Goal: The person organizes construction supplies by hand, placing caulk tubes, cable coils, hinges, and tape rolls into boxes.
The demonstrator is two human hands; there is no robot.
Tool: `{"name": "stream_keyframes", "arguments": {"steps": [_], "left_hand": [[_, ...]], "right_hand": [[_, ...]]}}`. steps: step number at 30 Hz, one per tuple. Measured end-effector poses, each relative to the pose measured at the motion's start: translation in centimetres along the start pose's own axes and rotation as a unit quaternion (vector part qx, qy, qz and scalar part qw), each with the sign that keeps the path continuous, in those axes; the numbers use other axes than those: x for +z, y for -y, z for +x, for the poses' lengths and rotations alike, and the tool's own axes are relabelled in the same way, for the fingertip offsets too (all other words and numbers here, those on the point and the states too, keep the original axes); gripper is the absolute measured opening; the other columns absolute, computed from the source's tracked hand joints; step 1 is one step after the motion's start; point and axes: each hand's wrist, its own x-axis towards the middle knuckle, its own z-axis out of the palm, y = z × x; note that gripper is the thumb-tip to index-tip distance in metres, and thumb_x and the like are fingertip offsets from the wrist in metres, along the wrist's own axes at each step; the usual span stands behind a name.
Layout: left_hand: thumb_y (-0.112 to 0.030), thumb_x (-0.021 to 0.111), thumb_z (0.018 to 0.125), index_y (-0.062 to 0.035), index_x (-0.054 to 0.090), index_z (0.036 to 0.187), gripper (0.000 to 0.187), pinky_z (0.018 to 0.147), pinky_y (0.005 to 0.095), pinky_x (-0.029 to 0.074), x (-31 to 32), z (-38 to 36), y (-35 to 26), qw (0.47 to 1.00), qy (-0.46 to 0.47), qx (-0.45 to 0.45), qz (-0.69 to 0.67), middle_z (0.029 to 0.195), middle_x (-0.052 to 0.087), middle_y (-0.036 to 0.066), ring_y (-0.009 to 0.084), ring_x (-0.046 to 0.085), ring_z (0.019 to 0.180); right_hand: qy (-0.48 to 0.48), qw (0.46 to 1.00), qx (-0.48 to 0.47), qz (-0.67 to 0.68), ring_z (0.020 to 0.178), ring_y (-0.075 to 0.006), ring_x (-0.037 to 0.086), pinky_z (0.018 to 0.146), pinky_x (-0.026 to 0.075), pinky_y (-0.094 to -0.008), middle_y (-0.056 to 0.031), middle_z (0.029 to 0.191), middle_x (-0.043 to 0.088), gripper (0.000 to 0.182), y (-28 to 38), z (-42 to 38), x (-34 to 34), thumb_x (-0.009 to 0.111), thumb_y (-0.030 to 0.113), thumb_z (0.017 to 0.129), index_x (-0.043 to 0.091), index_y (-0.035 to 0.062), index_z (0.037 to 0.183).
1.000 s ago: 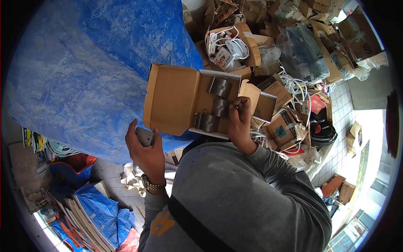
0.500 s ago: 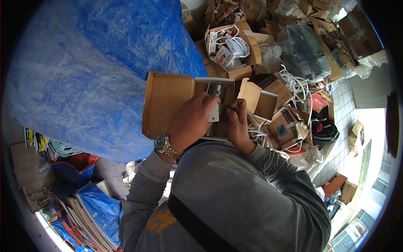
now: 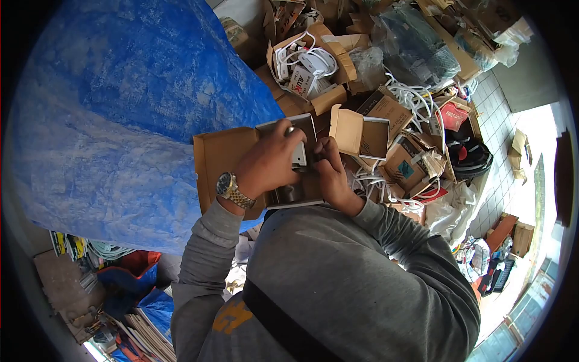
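Note:
An open cardboard box is held in front of my chest, its brown lid folded out to the left. My left hand, with a wristwatch on the wrist, reaches into it. Its fingers close around a flat silver metal piece with a small hole. Below that hand a dark metal cylinder lies partly hidden in the box. My right hand is at the box's right wall with curled fingers pressed together; what they grip is hidden.
A smaller open box sits just right of my hands. Beyond it are a carton of white cables and power strips, loose white cables and a black bag. A blue tarp covers the left side.
The box and both hands have shifted slightly left in view. My left hand has moved up the box with the metal piece, and the dark cylinder now shows below it.

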Motion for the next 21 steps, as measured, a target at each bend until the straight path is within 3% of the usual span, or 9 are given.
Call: {"name": "stream_keyframes", "arguments": {"steps": [3, 7, 11, 14, 16, 18, 21], "left_hand": [[-0.003, 0.076, 0.064, -0.0065, 0.055, 0.112, 0.053, 0.087, 0.0457, 0.051, -1.1, 0.7, 0.9, 0.998, -0.038, 0.027, -0.038, 0.125, 0.056, 0.017, 0.0403, 0.062, 0.102], [-0.004, 0.074, 0.066, -0.0061, 0.058, 0.109, 0.046, 0.083, 0.0443, 0.051, -2.1, 1.0, 2.1, 0.998, -0.052, 0.022, -0.033, 0.105, 0.065, 0.017, 0.0380, 0.063, 0.100], [-0.008, 0.074, 0.068, -0.0081, 0.059, 0.109, 0.044, 0.079, 0.0440, 0.052, -2.1, 0.7, 1.5, 0.999, -0.038, -0.002, 0.034, 0.103, 0.068, 0.014, 0.0358, 0.066, 0.095], [-0.011, 0.075, 0.069, -0.0107, 0.061, 0.110, 0.043, 0.075, 0.0433, 0.053, -1.4, 0.5, 1.0, 0.996, -0.062, -0.025, 0.062, 0.103, 0.069, 0.011, 0.0343, 0.067, 0.089], [-0.012, 0.075, 0.070, -0.0127, 0.063, 0.110, 0.042, 0.072, 0.0424, 0.054, -0.6, 0.2, 1.2, 0.989, -0.136, -0.004, 0.061, 0.102, 0.070, 0.009, 0.0337, 0.068, 0.086], [-0.012, 0.075, 0.070, -0.0131, 0.063, 0.110, 0.042, 0.072, 0.0423, 0.054, -0.5, 0.0, 1.2, 0.987, -0.145, -0.003, 0.067, 0.102, 0.070, 0.009, 0.0336, 0.068, 0.086], [-0.012, 0.076, 0.070, -0.0137, 0.065, 0.109, 0.040, 0.072, 0.0422, 0.054, -0.7, -0.5, 1.0, 0.986, -0.155, -0.009, 0.060, 0.101, 0.070, 0.010, 0.0336, 0.068, 0.086]], "right_hand": [[-0.019, 0.998, -0.006, -0.063, 0.082, -0.0107, 0.035, 0.075, 0.033, -0.0249, -0.0016, 0.095, 0.039, 0.026, 0.9, 0.2, -0.3, 0.037, -0.002, 0.083, 0.042, 0.0086, 0.107], [0.008, 1.000, -0.001, -0.002, 0.083, -0.0109, 0.036, 0.076, 0.033, -0.0246, -0.0012, 0.094, 0.040, 0.026, 1.3, 0.4, 0.0, 0.037, -0.002, 0.084, 0.042, 0.0085, 0.106], [0.023, 1.000, 0.015, 0.004, 0.084, -0.0108, 0.037, 0.077, 0.034, -0.0245, -0.0013, 0.096, 0.041, 0.026, 1.2, 0.5, 0.3, 0.036, -0.002, 0.084, 0.042, 0.0089, 0.107], [0.032, 0.999, 0.027, -0.007, 0.085, -0.0108, 0.038, 0.078, 0.035, -0.0244, -0.0016, 0.098, 0.041, 0.026, 1.1, 0.7, 0.2, 0.036, -0.002, 0.085, 0.042, 0.0090, 0.108], [0.037, 0.998, 0.021, -0.036, 0.086, -0.0110, 0.038, 0.078, 0.036, -0.0245, -0.0018, 0.099, 0.042, 0.027, 1.1, 0.7, 0.1, 0.036, -0.002, 0.085, 0.042, 0.0090, 0.108], [0.035, 0.998, 0.040, 0.018, 0.088, -0.0111, 0.038, 0.081, 0.035, -0.0246, -0.0023, 0.101, 0.041, 0.027, 0.8, 0.8, 0.0, 0.037, -0.002, 0.085, 0.042, 0.0087, 0.109], [0.045, 0.999, 0.025, -0.008, 0.090, -0.0108, 0.037, 0.083, 0.035, -0.0247, -0.0026, 0.101, 0.041, 0.027, 0.2, 1.0, -0.3, 0.037, -0.001, 0.085, 0.042, 0.0085, 0.109]]}}
